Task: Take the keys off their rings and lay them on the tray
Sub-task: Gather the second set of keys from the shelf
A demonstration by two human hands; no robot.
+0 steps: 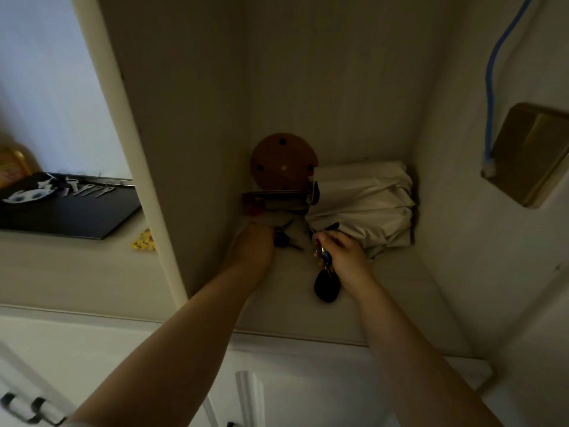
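Both hands reach into a dim shelf nook. My left hand point(257, 243) is closed around a dark bunch of keys point(284, 238) lying on the shelf. Slightly above the shelf, my right hand point(341, 252) grips a second key bunch point(324, 255), from which a black fob point(327, 286) hangs down. The black tray point(70, 215) lies on the counter at the left, outside the nook. Several loose silver keys point(89, 190) lie in a row near its back edge, beside a black-and-white cat charm point(27, 194).
A round brown disc point(283, 163) leans in the nook's back corner over a dark red-trimmed object point(277, 200). A folded white bag point(369, 204) fills the right of the shelf. A vertical panel point(147, 167) separates nook from tray. A yellow wrapper point(144, 241) lies by it.
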